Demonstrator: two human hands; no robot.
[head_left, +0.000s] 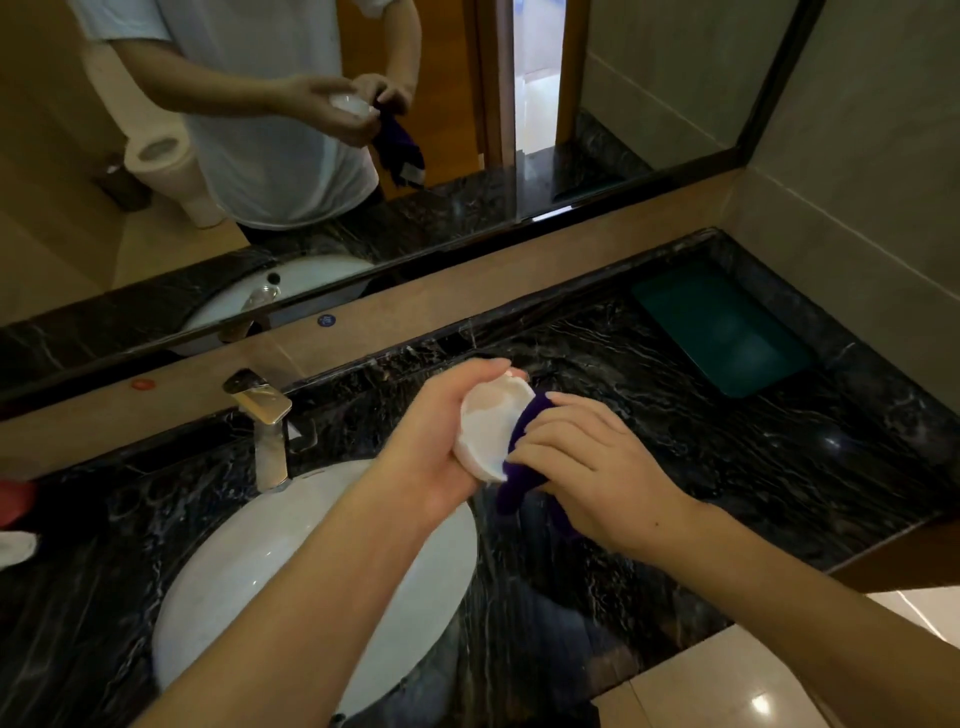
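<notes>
Over the marble counter, left hand clasps a white dish; right hand clutches purple cloth.

1. The left hand grips a small white dish above the black marble counter.
2. The right hand, at 3 o'clock of the dish, presses a purple cloth against the dish's right rim.
3. A white sink lies at 7 o'clock of the hands, with its chrome faucet at its 12 o'clock.
4. A green tray sits at 2 o'clock, well apart from the hands.
5. The mirror at 12 o'clock reflects both hands.
</notes>
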